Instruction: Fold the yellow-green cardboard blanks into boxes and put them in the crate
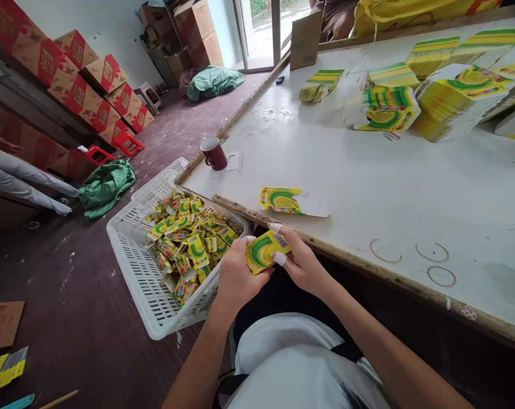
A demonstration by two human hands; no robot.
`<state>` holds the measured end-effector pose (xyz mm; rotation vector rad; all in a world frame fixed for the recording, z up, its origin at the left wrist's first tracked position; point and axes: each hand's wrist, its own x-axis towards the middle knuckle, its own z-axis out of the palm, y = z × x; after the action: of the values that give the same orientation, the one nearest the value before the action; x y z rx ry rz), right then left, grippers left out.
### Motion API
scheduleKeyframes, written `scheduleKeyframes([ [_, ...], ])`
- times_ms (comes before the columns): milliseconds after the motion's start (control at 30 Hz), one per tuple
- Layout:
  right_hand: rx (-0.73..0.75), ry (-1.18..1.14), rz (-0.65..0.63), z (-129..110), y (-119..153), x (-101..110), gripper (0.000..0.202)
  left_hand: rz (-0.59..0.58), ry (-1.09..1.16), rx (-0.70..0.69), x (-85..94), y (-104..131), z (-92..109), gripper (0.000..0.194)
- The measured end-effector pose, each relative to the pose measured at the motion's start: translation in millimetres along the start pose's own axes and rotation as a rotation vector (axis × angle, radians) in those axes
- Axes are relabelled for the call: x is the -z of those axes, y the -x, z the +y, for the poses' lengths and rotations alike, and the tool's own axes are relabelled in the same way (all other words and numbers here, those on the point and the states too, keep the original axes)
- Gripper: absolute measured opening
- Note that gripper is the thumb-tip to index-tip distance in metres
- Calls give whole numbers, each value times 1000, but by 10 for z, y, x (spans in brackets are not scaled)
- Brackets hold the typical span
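Note:
Between my two hands is a small yellow and green printed carton (264, 253) with a barcode at its right end. My left hand (237, 274) grips its left side, and my right hand (302, 258) pinches the barcode end, with white wraps on some fingertips. Both hands are over my lap, just off the table's wooden edge. On the table (368, 187) just beyond them lies a flat, unfolded carton blank (283, 201). To the left stands a white plastic basket (132, 241) holding many finished-looking yellow and green cartons (198, 250).
A maroon mug (214, 154) stands at the table's left corner. Stacks of carton blanks (449, 102) sit at the far right, with a smaller stack (321, 85) further left. Rubber bands (441, 276) lie near the front edge. Cardboard boxes (81, 94) are piled along the wall.

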<state>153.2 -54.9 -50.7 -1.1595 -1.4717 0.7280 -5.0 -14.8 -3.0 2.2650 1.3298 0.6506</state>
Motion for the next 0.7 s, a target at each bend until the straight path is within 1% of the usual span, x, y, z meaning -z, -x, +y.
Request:
scheduleKeyframes([
  [67, 12, 57, 16, 23, -42, -25, 50, 3, 7, 18, -18, 7, -61, 53],
  [100, 16, 76, 15, 41, -80, -18, 54, 7, 33, 42, -12, 4, -114, 52],
  [133, 12, 91, 23, 67, -130, 7, 60, 35, 72, 77, 7, -2, -182, 51],
  [167, -1, 115, 53, 101, -190, 51, 66, 107, 111, 122, 38, -11, -264, 53],
  [200, -22, 162, 107, 145, -257, 112, 70, 226, 130, 174, 80, -22, -354, 59],
  [233, -50, 231, 172, 198, -327, 186, 72, 369, 121, 226, 131, -33, -447, 69],
  [267, -87, 344, 251, 258, -396, 264, 68, 513, 85, 271, 184, -42, -534, 80],
  [300, -128, 473, 299, 322, -460, 338, 62, 619, 34, 303, 232, -49, -609, 89],
  [333, -166, 581, 308, 385, -515, 400, 54, 678, -13, 320, 269, -51, -664, 95],
  [367, -190, 654, 300, 443, -559, 446, 46, 682, -37, 321, 289, -47, -698, 97],
  [400, -204, 697, 283, 494, -592, 473, 41, 644, -32, 309, 289, -37, -708, 95],
  [467, -205, 708, 264, 559, -625, 482, 38, 528, 31, 264, 226, -1, -673, 85],
  [533, -203, 697, 283, 569, -627, 466, 40, 398, 127, 244, 106, 46, -594, 74],
  [600, -213, 694, 310, 519, -610, 455, 44, 269, 258, 260, -25, 86, -508, 67],
  [633, -219, 684, 327, 470, -596, 452, 45, 207, 342, 273, -83, 96, -466, 66],
  [700, -231, 572, 362, 324, -555, 436, 48, 97, 541, 288, -169, 86, -381, 72],
])
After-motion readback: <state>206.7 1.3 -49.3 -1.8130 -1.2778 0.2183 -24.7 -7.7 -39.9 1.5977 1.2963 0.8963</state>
